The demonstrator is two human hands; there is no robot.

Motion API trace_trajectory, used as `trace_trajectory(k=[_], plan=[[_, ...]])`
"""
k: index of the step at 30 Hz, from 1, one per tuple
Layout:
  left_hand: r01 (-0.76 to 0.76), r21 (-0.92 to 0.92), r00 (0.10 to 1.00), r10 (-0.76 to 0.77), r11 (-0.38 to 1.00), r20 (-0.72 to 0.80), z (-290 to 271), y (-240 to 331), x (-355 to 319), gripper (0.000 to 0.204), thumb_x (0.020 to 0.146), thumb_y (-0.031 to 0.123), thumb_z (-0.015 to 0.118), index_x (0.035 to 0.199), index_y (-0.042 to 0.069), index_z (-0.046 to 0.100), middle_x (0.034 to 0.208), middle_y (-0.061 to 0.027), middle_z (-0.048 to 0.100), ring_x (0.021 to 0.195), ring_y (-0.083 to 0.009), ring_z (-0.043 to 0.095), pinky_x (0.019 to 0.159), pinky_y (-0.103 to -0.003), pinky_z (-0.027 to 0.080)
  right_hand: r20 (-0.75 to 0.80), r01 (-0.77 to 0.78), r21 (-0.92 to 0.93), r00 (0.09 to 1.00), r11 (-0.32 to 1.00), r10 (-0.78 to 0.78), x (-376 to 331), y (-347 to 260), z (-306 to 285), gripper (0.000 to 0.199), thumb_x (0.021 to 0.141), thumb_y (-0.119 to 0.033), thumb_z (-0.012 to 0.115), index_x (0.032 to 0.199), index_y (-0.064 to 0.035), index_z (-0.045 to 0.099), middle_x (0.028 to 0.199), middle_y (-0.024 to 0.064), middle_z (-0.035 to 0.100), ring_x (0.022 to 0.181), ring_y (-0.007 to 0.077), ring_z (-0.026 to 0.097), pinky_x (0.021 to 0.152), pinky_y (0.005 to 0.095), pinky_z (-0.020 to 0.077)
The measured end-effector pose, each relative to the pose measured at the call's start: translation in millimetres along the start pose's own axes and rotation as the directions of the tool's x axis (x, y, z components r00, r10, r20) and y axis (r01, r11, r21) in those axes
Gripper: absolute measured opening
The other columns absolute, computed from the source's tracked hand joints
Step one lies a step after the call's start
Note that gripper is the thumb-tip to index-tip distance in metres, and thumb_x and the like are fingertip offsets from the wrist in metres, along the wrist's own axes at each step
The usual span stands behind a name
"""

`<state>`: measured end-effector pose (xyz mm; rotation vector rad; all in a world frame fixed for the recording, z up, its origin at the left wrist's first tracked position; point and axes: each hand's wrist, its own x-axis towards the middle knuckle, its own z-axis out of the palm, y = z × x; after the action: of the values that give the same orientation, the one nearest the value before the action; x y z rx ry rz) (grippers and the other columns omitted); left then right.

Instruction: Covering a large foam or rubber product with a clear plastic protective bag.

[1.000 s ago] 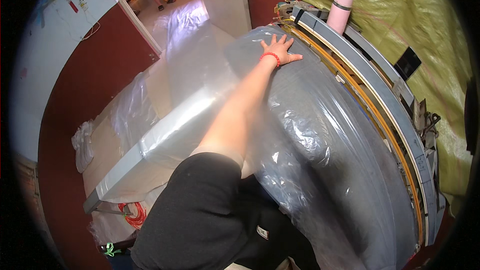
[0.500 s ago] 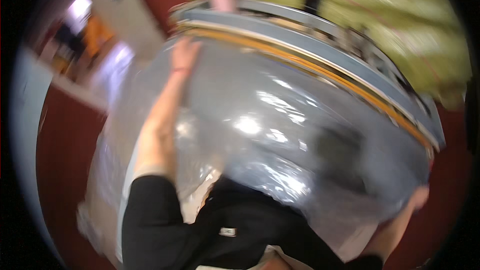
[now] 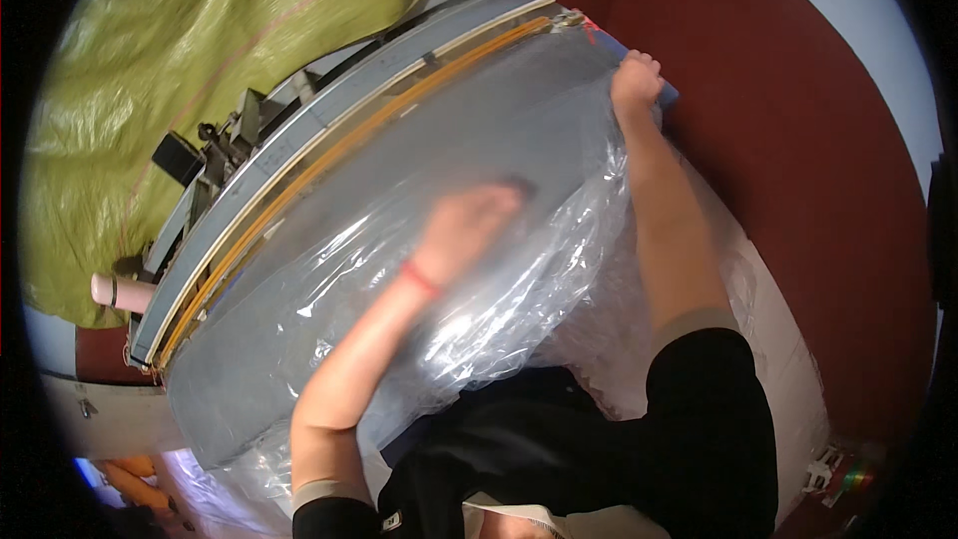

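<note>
Left hand (image 3: 464, 230) is showing as a blur over the middle of the grey counter (image 3: 519, 90), its grip impossible to tell, while the right hand (image 3: 637, 85) is grasping the clear plastic sheet (image 3: 509, 314) at the counter's far right corner. Glossy and wrinkled, the sheet is covering the counter and bunching into bright creases toward the near edge; beyond the far-edge rail (image 3: 284, 145), a pink bottle (image 3: 122, 293) is standing near the left end, its contents hidden. Bending at the elbow, the left arm is angling inward, and the right is reaching out nearly straight.
</note>
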<state>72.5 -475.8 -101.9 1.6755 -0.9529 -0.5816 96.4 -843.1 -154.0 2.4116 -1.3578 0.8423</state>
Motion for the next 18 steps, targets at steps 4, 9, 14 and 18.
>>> trace_trajectory(k=[4, 9, 14, 18], plan=[[0.145, -0.384, 0.985, -0.098, 0.912, 0.140, 104, 3, 10, 0.059, 0.078, 0.010, 0.059, 0.129, 0.001, 0.031, 0.085, -0.0073, 0.058, 0.077, -0.0142, 0.057, 0.075, -0.026, 0.046, 0.028, -0.010, 0.096, 1.000, 0.995, 0.008, -3, -4, -3, 0.017, 0.080, -0.016, 0.046, 0.091, -0.0094, 0.057, 0.096, 0.0060, 0.056, 0.096, 0.0236, 0.051, 0.078, 0.0393, 0.0436], [0.410, -0.437, 0.691, 0.040, 0.801, 0.722, 90, 8, -47, 0.034, 0.077, 0.001, 0.049, 0.112, 0.001, 0.050, 0.078, -0.0069, 0.059, 0.075, -0.0113, 0.055, 0.067, -0.026, 0.046, 0.043, 0.009, 0.119, 0.999, 0.993, -0.014, 0, -8, -1, 0.017, 0.080, -0.015, 0.046, 0.092, -0.0094, 0.057, 0.097, 0.0064, 0.056, 0.096, 0.0236, 0.051, 0.076, 0.0390, 0.0444], [-0.161, -0.819, 0.932, 0.358, 0.551, 0.058, -16, 52, -196, 0.041, 0.086, 0.029, 0.040, 0.114, 0.001, 0.047, 0.101, -0.0107, 0.055, 0.092, -0.0226, 0.053, 0.080, -0.039, 0.043, 0.093, 0.072, 0.024, 0.993, 0.997, -0.074, -1, -13, -8, 0.021, 0.081, -0.018, 0.046, 0.097, -0.0083, 0.056, 0.099, 0.0080, 0.056, 0.095, 0.0251, 0.053, 0.073, 0.0389, 0.0478], [-0.583, -0.691, 0.764, 0.000, 0.428, -0.645, -69, 48, -343, 0.049, 0.086, 0.035, 0.039, 0.121, 0.001, 0.043, 0.120, -0.0100, 0.047, 0.105, -0.0231, 0.048, 0.085, -0.040, 0.041, 0.140, 0.059, 0.058, 0.988, 0.997, -0.067, 3, 2, -4, 0.023, 0.082, -0.016, 0.045, 0.101, -0.0080, 0.055, 0.104, 0.0108, 0.055, 0.100, 0.0292, 0.052, 0.075, 0.0428, 0.0479]])
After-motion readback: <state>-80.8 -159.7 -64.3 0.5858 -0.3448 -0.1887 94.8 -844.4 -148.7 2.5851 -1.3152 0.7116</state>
